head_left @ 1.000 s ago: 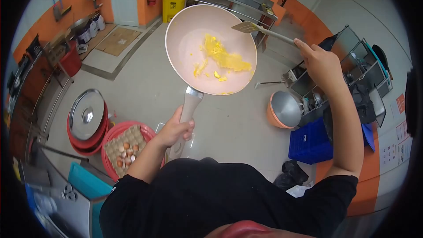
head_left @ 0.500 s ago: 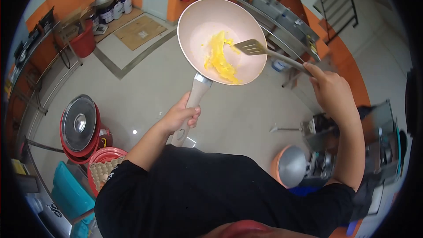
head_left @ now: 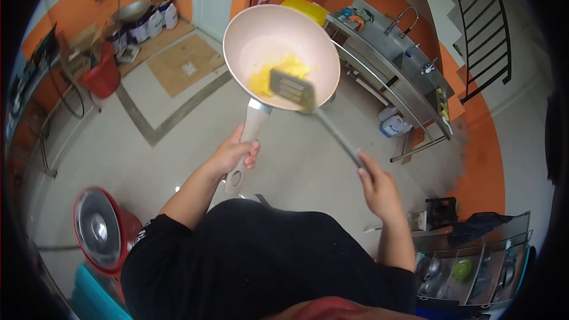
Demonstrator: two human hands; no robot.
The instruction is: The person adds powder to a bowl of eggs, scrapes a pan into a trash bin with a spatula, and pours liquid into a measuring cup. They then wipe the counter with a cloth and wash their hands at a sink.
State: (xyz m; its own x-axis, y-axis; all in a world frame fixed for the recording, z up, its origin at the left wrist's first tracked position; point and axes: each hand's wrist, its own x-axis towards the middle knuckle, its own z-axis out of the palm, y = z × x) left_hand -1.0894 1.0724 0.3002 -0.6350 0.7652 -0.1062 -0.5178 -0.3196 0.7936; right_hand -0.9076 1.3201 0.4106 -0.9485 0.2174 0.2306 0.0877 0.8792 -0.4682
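A light pink frying pan (head_left: 243,41) is held up in front of me, its inside facing me. My left hand (head_left: 233,155) is wrapped round its pale handle. Yellow egg-like food (head_left: 290,65) lies in the lower middle of the pan. A slotted spatula (head_left: 341,136) is gripped near the end of its handle by my right hand (head_left: 379,188), at the lower right of the pan. The spatula's blade is over the food and hides part of it; whether they touch I cannot tell.
A metal sink counter (head_left: 379,53) stands at the upper right, beside a black stair railing (head_left: 487,41). Red tubs with a metal lid (head_left: 98,231) are at the lower left. A dish rack (head_left: 474,261) is at the lower right, a red bucket (head_left: 102,77) at the upper left.
My right hand has moved left and down, and the spatula has swung from the pan's right side over the food. The pan has shifted slightly left. The food is bunched differently. The view has turned.
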